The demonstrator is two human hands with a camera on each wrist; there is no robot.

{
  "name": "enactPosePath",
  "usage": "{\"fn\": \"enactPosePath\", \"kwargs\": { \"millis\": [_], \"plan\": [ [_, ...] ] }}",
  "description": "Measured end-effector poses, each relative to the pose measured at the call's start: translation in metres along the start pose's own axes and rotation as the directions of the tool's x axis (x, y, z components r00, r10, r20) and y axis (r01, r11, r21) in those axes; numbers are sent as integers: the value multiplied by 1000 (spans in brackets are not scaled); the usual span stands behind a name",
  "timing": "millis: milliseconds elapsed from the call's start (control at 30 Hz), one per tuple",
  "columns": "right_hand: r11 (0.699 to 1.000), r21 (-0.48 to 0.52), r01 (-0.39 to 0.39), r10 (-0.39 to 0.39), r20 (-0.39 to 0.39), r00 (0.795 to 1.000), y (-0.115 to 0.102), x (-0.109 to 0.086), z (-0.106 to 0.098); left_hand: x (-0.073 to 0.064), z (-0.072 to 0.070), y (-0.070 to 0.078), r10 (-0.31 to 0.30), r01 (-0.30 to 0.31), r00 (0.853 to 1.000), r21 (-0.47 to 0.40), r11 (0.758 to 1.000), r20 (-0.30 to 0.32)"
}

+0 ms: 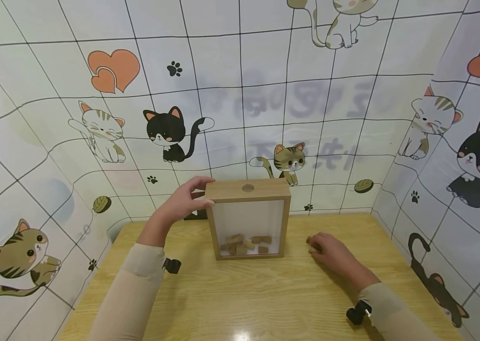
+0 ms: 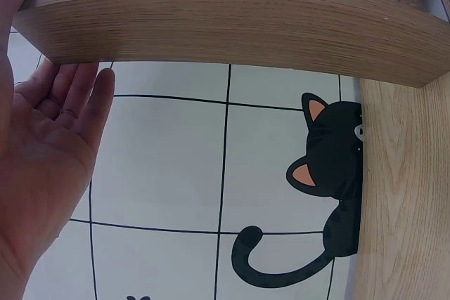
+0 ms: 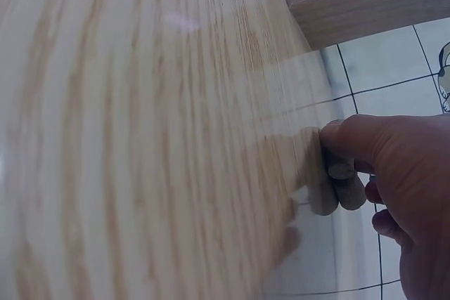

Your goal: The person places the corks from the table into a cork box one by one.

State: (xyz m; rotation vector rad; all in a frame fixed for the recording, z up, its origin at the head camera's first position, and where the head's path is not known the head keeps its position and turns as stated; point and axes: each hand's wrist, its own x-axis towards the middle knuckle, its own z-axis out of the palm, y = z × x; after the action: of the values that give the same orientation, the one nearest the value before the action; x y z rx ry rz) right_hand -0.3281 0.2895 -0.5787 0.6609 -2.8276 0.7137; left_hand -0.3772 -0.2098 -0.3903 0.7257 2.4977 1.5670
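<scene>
A shallow wooden display box [image 1: 287, 222] with a clear front and a round hole [image 1: 247, 188] in its top stands upright on the table. Several corks [image 1: 248, 244] lie loose along its bottom. My left hand [image 1: 186, 200] grips the box's upper left corner, thumb at the front and fingers behind; the left wrist view shows that hand [image 2: 53, 117] against the side panel [image 2: 211, 26]. To the right of the box, my right hand [image 1: 333, 253] is low over the table. Its thumb and fingers [image 3: 373, 138] pinch a cork [image 3: 349, 191] close to the tabletop, partly hidden by the hand.
The light wood table [image 1: 231, 298] meets a wall sheet [image 1: 223, 109] printed with cats and grid lines, which stands just behind the box and along both sides. Black wrist cameras [image 1: 173, 265] are strapped at both sleeves.
</scene>
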Motion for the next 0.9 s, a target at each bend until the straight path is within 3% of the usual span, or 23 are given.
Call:
{"fn": "enactPosePath", "kwargs": {
  "millis": [333, 533, 733, 900],
  "plan": [
    [999, 25, -22, 22, -36, 999, -3, -2, 1, 0, 0, 0, 0, 0, 1000, 12, 1000, 2],
    [996, 83, -38, 46, -96, 994, -12, -2, -7, 0, -2, -3, 2, -1, 1000, 13, 1000, -2],
    [991, 128, 40, -17, -180, 984, -20, -1, -15, 1, -2, -4, 0, 0, 1000, 9, 1000, -2],
    [986, 142, 85, -54, -204, 977, -26, 0, -22, 0, -1, -2, 3, -3, 1000, 8, 1000, 1]
  ]
}}
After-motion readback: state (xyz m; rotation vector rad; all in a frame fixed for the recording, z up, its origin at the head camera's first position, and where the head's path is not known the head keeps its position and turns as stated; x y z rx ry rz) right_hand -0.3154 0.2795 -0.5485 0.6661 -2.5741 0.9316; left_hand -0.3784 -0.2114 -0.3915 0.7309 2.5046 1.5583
